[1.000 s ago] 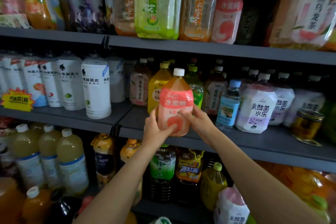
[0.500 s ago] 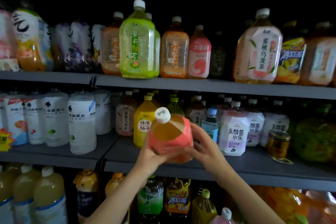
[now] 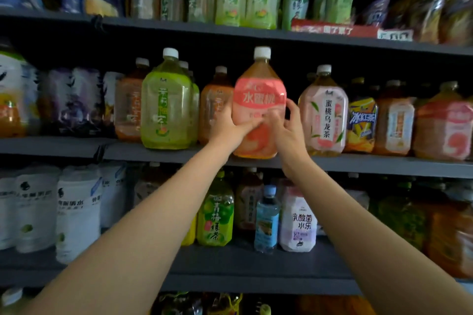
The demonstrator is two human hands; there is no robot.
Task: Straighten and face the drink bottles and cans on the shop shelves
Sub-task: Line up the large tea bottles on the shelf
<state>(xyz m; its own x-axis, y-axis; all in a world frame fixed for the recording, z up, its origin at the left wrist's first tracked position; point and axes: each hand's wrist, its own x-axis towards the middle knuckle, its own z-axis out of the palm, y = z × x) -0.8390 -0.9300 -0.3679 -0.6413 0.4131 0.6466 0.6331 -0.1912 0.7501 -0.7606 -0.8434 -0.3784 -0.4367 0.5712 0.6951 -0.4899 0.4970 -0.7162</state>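
Note:
A large peach drink bottle [image 3: 259, 92] with a pink label and white cap stands upright at the front edge of the middle shelf [image 3: 358, 162], label facing me. My left hand [image 3: 230, 128] grips its left side, thumb across the front. My right hand [image 3: 288, 128] holds its right side, fingers curled round the label's edge. It stands between an orange tea bottle [image 3: 213, 107] on its left and a peach oolong bottle [image 3: 323, 115] on its right.
A big green tea bottle [image 3: 166, 107] stands further left on the same shelf. Iced tea and other bottles [image 3: 363, 123] fill the right. The shelf below carries white sports drink bottles [image 3: 76, 212], a green tea bottle [image 3: 215, 217], a small water bottle [image 3: 266, 217].
Both hands lifted the peach bottle from the lower shelf, tilted it on the way, and set it upright on the shelf above. The view has tilted upward.

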